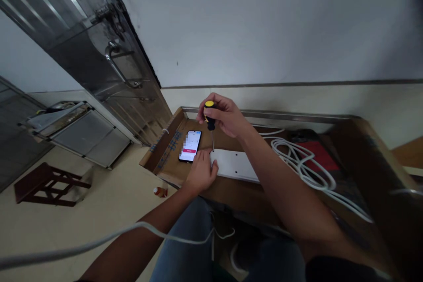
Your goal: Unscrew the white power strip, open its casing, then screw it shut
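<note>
Right hand (224, 116) grips an upright screwdriver (209, 119), its tip set on the left end of the strip (236, 165). Left hand (200, 174) clamps that end, thumb on top, apparently to steady it (table (172, 158) beneath). Phone (191, 146) lies at 10 o'clock of the left hand, cable (299, 158) at 3 o'clock of the strip.

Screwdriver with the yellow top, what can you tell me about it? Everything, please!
The screwdriver has a handle yellow on top and black below, plastic-looking, and a thin metal shaft. It stands nearly upright, tip down on the left end of the white casing. The right hand holds its handle; the left hand holds the casing's end beside the tip.
</note>
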A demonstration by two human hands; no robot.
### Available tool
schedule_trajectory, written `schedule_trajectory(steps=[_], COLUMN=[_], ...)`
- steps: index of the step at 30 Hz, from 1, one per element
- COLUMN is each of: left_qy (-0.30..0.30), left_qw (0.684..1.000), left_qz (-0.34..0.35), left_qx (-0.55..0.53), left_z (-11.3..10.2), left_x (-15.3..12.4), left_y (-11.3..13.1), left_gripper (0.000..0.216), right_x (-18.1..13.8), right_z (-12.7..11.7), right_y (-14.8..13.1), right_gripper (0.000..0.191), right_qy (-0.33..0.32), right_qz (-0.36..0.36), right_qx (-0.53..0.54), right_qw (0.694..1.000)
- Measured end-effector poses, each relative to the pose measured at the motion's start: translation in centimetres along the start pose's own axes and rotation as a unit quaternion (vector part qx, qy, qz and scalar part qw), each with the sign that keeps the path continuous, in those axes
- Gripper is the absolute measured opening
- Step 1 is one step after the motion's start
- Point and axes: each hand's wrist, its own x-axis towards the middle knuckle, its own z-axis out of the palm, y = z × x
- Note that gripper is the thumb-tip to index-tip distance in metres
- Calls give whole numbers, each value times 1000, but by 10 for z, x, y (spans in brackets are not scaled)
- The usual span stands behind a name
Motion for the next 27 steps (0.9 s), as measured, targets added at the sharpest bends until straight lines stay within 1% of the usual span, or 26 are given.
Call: schedule_trajectory(steps=[3, 7, 9, 11, 12, 15, 16, 22, 25, 27], left_qy=[1, 3, 4, 3, 3, 1, 0, 3, 2, 0], left_qw=[1000, 1000, 1000, 1000, 1000, 1000, 1000, 1000, 1000, 1000], left_qz=[2, -1, 0, 1, 2, 4, 4, 0, 2, 5], left_qx=[1, 2, 2, 2, 3, 3, 3, 0, 1, 1], left_z=[0, 0, 0, -1, -1, -1, -1, -1, -1, -1], left_x=[0, 0, 0, 0, 0, 0, 0, 0, 0, 0], left_y=[0, 0, 0, 0, 0, -1, -1, 0, 0, 0], left_gripper=[37, 37, 37, 37, 37, 37, 38, 38, 37, 37], right_x=[1, 0, -1, -2, -2, -1, 0, 0, -2, -2], right_z=[2, -4, -5, -3, -2, 2, 2, -6, -3, 0], right_y=[1, -2, -4, -4, -4, -1, 0, -2, -2, -1], right_gripper=[51, 48, 44, 38, 38, 49, 50, 46, 38, 43], right_qy=[11, -27, -37, -26, -17, 8, 9, -32, -20, -10], right_qz=[-10, 10, 22, 17, 9, -15, -18, 12, 9, 2], right_qx=[2, 7, 0, -12, -16, -17, -15, -3, -11, -14], right_qw=[1000, 1000, 999, 999, 1000, 1000, 1000, 999, 1000, 1000])
